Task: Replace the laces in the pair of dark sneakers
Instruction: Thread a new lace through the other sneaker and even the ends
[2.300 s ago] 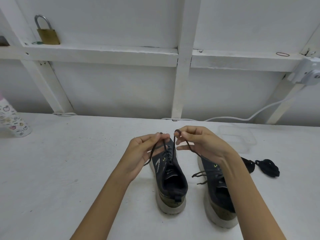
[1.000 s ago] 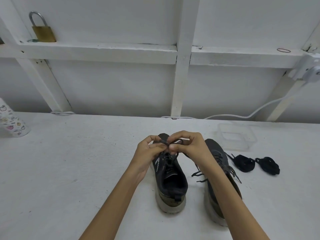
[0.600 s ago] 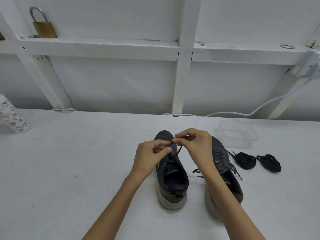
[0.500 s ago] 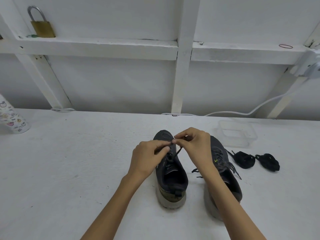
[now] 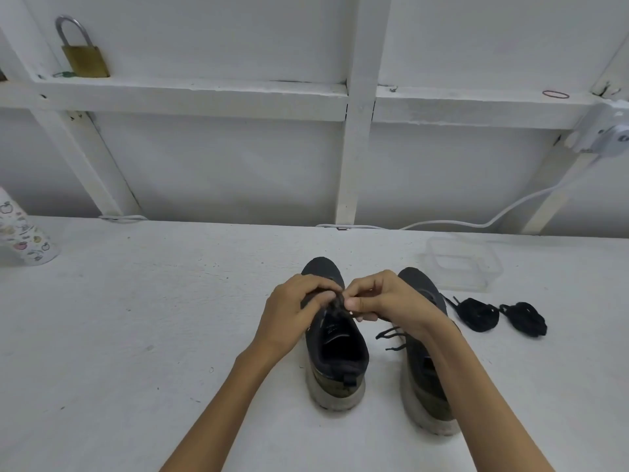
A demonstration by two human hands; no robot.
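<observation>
I read the table (image 5: pixel 136 335) as white-painted, matt and gritty. The left sneaker (image 5: pixel 335 356) and right sneaker (image 5: pixel 425 379) both show dark, matt knit cloth uppers over pale, scuffed rubbery soles. The lace (image 5: pixel 337 304) at the left one's tongue looks like dull woven cord, as do the spare lace bundles (image 5: pixel 478 315) at 3 o'clock. At 1 o'clock the container (image 5: pixel 459 267) is clear, glossy plastic. At 10 o'clock the padlock (image 5: pixel 85 59) has a dull brass body and a shiny steel shackle, standing on matt white-painted wooden framing (image 5: pixel 354 148)
</observation>
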